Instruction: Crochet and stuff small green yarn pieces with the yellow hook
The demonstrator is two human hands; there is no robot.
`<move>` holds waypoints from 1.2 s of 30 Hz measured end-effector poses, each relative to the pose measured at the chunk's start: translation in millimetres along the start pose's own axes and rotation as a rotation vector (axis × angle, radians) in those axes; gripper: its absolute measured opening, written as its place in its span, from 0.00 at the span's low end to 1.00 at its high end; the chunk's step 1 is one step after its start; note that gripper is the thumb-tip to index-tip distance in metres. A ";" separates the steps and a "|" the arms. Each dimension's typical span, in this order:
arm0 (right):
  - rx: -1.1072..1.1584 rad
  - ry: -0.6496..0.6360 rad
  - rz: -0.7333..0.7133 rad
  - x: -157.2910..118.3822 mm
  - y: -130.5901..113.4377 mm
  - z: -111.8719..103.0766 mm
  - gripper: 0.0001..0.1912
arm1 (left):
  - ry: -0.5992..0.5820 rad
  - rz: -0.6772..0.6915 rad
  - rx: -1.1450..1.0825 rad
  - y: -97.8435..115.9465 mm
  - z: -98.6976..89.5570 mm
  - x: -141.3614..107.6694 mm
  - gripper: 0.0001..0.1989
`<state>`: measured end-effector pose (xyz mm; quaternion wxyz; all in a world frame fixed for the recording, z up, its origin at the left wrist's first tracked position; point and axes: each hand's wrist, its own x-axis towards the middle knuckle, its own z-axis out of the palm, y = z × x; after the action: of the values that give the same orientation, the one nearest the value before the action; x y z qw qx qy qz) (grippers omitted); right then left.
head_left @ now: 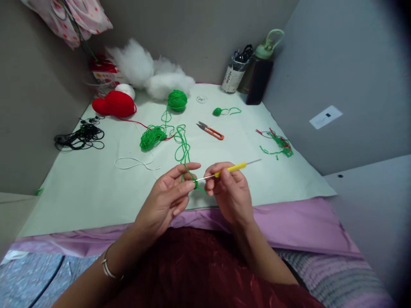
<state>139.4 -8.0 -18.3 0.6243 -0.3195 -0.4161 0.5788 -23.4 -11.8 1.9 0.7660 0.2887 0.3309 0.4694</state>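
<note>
My left hand (170, 192) pinches a small green crocheted piece (196, 184) between thumb and fingers, with green yarn running over the index finger. In my right hand (231, 188) is a crochet hook with a yellow handle (236, 168), its thin metal tip at the green piece. From my left hand the yarn leads up in loose loops (182, 147) to a tangled green bundle (153, 137) and a green ball (177, 100). Orange thread snips (210, 130) lie beyond my hands.
Red yarn (114, 104), black cord (83, 135) and white stuffing (136, 64) lie at the left and back. A small green ball (217, 111) and yarn scraps (282, 144) are to the right. A pen holder (233, 77), bottle (263, 51) and phone (259, 81) stand at the back right.
</note>
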 end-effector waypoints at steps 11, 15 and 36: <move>-0.238 -0.052 -0.294 -7.2 6.6 2.0 0.09 | 0.075 0.187 0.147 -8.4 0.7 2.1 0.16; -0.094 -0.045 -0.208 -5.6 7.5 1.6 0.09 | 0.082 0.179 0.139 -6.7 0.7 1.3 0.15; -0.326 -0.104 -0.429 -14.1 -2.4 2.5 0.12 | 0.150 0.316 0.306 -9.8 -4.8 -1.5 0.13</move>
<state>138.5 -22.5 -17.2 0.6510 -0.2900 -0.5934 0.3743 -22.5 -16.3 -8.1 0.6036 0.4142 0.4048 0.5480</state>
